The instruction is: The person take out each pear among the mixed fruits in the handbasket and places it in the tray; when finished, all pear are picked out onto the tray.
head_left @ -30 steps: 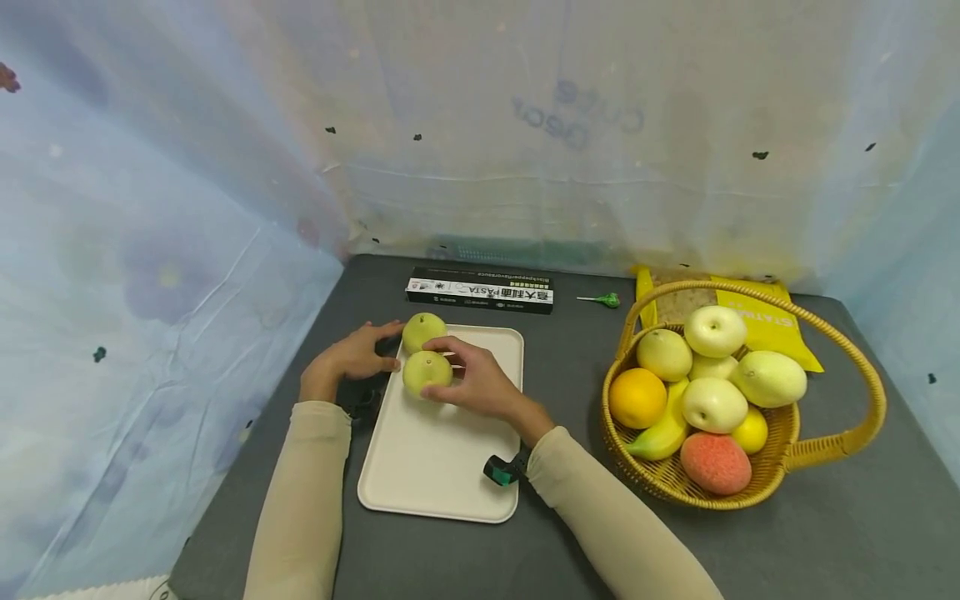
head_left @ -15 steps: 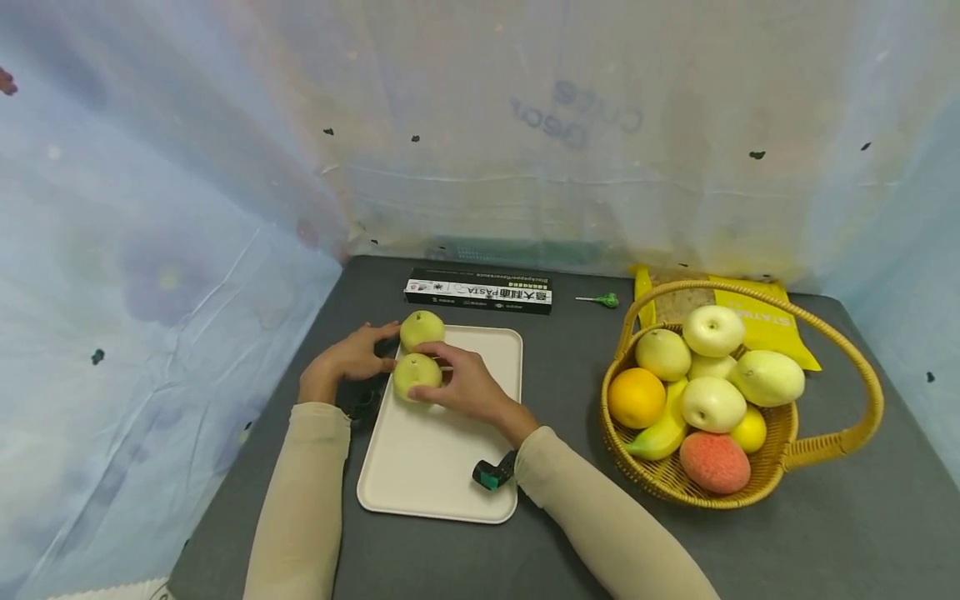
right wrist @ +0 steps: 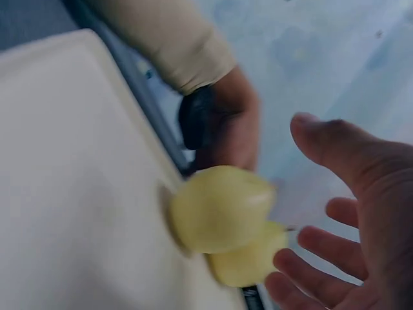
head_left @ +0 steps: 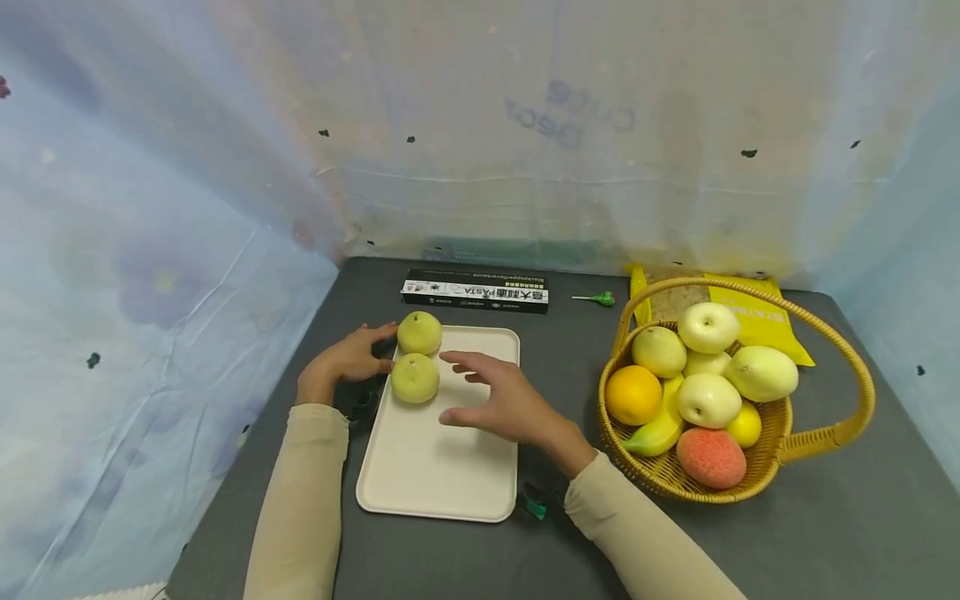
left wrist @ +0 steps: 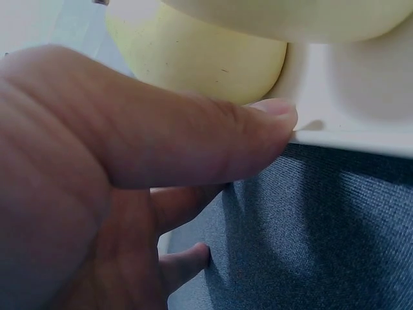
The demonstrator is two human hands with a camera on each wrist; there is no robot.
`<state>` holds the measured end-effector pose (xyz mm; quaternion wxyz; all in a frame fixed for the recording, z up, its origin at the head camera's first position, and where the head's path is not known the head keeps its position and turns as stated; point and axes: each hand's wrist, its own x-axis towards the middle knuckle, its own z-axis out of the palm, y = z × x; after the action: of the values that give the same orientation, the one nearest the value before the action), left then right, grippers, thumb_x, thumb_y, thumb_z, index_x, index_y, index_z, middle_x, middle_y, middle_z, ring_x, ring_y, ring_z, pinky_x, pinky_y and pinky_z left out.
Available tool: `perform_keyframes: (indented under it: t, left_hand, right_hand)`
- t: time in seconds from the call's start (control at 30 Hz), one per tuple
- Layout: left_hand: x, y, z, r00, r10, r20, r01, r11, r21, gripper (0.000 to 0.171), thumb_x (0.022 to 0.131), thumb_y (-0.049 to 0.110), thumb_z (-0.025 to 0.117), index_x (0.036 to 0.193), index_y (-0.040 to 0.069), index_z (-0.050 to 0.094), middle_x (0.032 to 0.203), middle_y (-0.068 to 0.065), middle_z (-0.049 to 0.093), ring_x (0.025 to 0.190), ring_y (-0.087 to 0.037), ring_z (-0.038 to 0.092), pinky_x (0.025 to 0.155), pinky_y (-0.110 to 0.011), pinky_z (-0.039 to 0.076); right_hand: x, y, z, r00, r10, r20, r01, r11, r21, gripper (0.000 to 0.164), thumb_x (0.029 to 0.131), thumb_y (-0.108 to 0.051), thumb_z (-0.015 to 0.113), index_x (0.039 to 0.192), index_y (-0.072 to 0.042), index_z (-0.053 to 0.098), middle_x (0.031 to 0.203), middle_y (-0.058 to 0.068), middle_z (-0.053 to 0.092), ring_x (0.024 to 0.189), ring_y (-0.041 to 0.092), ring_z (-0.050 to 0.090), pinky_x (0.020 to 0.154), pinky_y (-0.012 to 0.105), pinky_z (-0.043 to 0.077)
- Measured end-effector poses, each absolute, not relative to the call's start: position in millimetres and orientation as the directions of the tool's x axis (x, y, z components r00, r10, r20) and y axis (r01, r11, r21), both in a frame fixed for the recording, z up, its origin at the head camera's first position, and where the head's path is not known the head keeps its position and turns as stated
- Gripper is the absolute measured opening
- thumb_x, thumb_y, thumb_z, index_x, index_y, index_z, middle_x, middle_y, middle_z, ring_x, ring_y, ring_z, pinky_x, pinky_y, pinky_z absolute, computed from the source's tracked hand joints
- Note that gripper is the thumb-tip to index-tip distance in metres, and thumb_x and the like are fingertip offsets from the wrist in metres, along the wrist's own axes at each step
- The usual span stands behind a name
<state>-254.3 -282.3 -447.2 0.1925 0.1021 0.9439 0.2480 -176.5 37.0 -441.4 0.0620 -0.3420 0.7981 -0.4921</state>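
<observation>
Two round yellow-green pears stand one behind the other along the left edge of a cream tray (head_left: pixel 431 483): a nearer pear (head_left: pixel 415 379) and a farther pear (head_left: pixel 419 332). My left hand (head_left: pixel 349 357) stays at the tray's left side, its forefinger by the farther pear. In the left wrist view its straight thumb (left wrist: pixel 213 139) lies at the tray rim, just below a pear (left wrist: pixel 200 61), with the other fingers over the dark tabletop. My right hand (head_left: pixel 498 400) hovers over the tray, right of the nearer pear, thumb and fingers spread and holding nothing.
At the right stands a wicker basket (head_left: pixel 637 475) with a tall handle, holding pears, an orange (head_left: pixel 633 395), a banana (head_left: pixel 660 427) and a red fruit (head_left: pixel 711 458). Behind are a yellow bag (head_left: pixel 772 329), a black pasta box (head_left: pixel 476 290) and a green-headed lollipop (head_left: pixel 603 298).
My right hand slid the nearer pear left to the tray's edge, then let go and drew back to the right. The left hand has hardly moved.
</observation>
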Motion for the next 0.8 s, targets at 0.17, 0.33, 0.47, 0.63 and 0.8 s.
perform_keyframes:
  t: [0.17, 0.33, 0.47, 0.63, 0.8]
  left_hand:
    - [-253.0, -283.6, -446.8, -0.904, 0.288, -0.315, 0.091, 0.851, 0.517, 0.082, 0.105, 0.023, 0.074, 0.174, 0.01, 0.032, 0.181, -0.018, 0.026, 0.166, -0.057, 0.003, 0.128, -0.08, 0.014]
    - [-253.2, -283.4, -447.5, -0.904, 0.284, -0.32, 0.084, 0.851, 0.519, 0.082, 0.105, 0.024, 0.073, 0.174, 0.01, 0.031, 0.181, -0.018, 0.026, 0.167, -0.057, 0.003, 0.128, -0.08, 0.014]
    - [-253.4, -282.9, -448.0, -0.902, 0.282, -0.327, 0.08, 0.853, 0.517, 0.082, 0.105, 0.025, 0.073, 0.174, 0.011, 0.031, 0.181, -0.018, 0.026, 0.167, -0.057, 0.003, 0.128, -0.08, 0.015]
    - [-252.7, -282.4, -447.1, -0.902, 0.284, -0.325, 0.079, 0.849, 0.523, 0.083, 0.105, 0.025, 0.073, 0.174, 0.011, 0.031, 0.181, -0.019, 0.027, 0.167, -0.057, 0.002, 0.128, -0.08, 0.015]
    - [-253.5, -283.5, -447.9, -0.906, 0.282, -0.317, 0.085, 0.852, 0.516, 0.082, 0.105, 0.024, 0.073, 0.174, 0.011, 0.031, 0.181, -0.018, 0.026, 0.167, -0.057, 0.003, 0.128, -0.08, 0.015]
  right_hand:
    - [-153.7, 80.9, -421.2, -0.735, -0.616, 0.284, -0.531, 0.262, -0.806, 0.078, 0.086, -0.027, 0.097, 0.156, -0.02, 0.062, 0.157, -0.003, 0.065, 0.139, 0.024, 0.067, 0.118, 0.038, 0.055]
    - [-133.0, 133.7, -409.3, -0.759, -0.571, 0.314, -0.543, 0.287, -0.789, 0.078, 0.085, -0.023, 0.098, 0.154, -0.022, 0.064, 0.153, -0.003, 0.067, 0.137, 0.022, 0.068, 0.117, 0.036, 0.055]
    - [-118.0, 178.9, -402.3, -0.804, -0.499, 0.324, -0.533, 0.364, -0.764, 0.08, 0.083, -0.015, 0.098, 0.155, -0.024, 0.064, 0.153, -0.002, 0.068, 0.137, 0.012, 0.067, 0.116, 0.023, 0.051]
    - [-101.7, 229.7, -389.0, -0.859, -0.381, 0.341, -0.499, 0.483, -0.719, 0.082, 0.08, -0.006, 0.099, 0.153, -0.02, 0.066, 0.152, -0.006, 0.068, 0.138, 0.001, 0.063, 0.112, 0.01, 0.046]
    - [-89.1, 265.8, -379.3, -0.888, -0.313, 0.338, -0.461, 0.619, -0.636, 0.082, 0.077, -0.01, 0.101, 0.151, -0.021, 0.068, 0.147, -0.021, 0.067, 0.126, -0.011, 0.064, 0.104, 0.002, 0.045]
